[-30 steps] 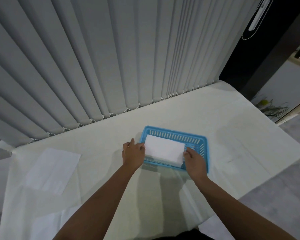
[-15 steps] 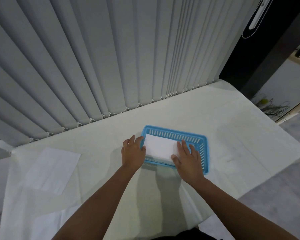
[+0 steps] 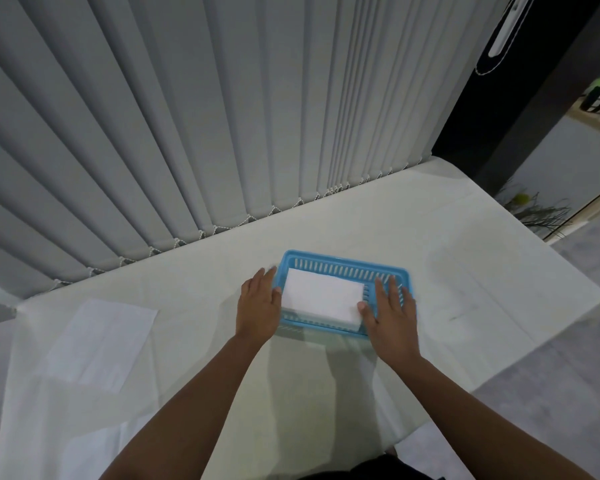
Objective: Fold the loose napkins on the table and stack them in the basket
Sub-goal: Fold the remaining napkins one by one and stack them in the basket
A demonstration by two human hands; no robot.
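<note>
Both the left hand (image 3: 258, 304) and right hand (image 3: 391, 310) had let go of the folded napkin stack (image 3: 321, 301) and lay flat, fingers spread, flanking it in the blue basket (image 3: 343, 270), so an unfolded napkin (image 3: 97, 342) far beyond the left hand likely came next.

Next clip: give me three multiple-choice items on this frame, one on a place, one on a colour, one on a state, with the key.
1. Where does the loose napkin lie?
A. left of the basket, flat on the table
B. inside the basket
C. under the right hand

2. What colour is the basket?
A. red
B. blue
C. black

3. How are the hands?
A. both clenched on a napkin
B. one out of view
C. both open, flat at the basket's ends

Key: 1 A, it lies apart on the table, far left. 2 B, its slotted walls are blue around the folded stack. 3 C, the left hand and right hand show spread fingers, gripping nothing.
</note>
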